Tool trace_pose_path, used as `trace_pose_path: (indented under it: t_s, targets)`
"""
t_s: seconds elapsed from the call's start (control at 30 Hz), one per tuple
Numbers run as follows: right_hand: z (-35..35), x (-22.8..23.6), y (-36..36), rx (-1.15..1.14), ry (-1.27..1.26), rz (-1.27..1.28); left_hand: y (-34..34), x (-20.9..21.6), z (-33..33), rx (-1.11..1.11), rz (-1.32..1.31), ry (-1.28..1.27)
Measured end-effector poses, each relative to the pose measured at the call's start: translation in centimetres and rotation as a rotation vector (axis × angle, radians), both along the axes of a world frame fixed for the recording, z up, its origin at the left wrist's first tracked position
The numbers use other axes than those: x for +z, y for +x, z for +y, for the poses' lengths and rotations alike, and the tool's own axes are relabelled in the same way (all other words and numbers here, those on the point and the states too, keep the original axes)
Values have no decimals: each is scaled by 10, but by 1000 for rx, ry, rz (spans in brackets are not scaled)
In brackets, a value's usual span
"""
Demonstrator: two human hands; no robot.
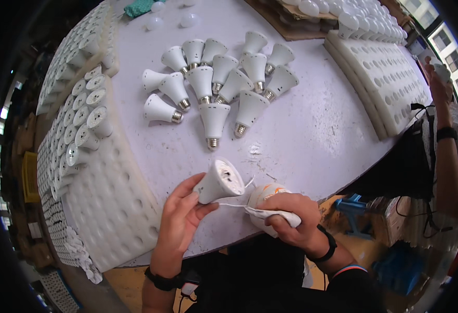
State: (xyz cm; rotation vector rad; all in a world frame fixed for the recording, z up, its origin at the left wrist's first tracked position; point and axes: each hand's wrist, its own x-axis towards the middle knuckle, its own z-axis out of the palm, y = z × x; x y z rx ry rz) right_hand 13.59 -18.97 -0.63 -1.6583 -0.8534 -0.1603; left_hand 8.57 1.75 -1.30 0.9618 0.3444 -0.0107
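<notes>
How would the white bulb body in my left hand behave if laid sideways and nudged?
The white bulb body would probably roll in an arc, since its round wall flares toward the wide end. Its smooth-looking sides may feel slippery.

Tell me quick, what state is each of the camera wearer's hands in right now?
Left hand: closed, holding a white bulb body.
Right hand: closed, gripping a white piece; exactly what it is can't be told.
</notes>
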Motion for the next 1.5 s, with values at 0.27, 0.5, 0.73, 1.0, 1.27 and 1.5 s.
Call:
trace_pose_path:
  t_s: [0.27, 0.5, 0.73, 1.0, 1.27, 1.5]
  targets:
    - [-4, 2, -6, -181, 49, 40, 67, -21, -47, -278, 14, 173]
    - [2, 15, 10, -233, -71, 59, 27, 5, 49, -2, 15, 330]
    - [19, 16, 9, -148, -197, -2, 24, -16, 201, 904, 126, 364]
    - [23, 13, 10, -118, -192, 13, 68, -33, 243, 662, 173, 584]
    - [20, 4, 11, -90, -129, -167, 10, 3, 121, 804, -165, 425]
    - [17, 5, 11, -17, -160, -282, -47, 33, 29, -15, 172, -241]
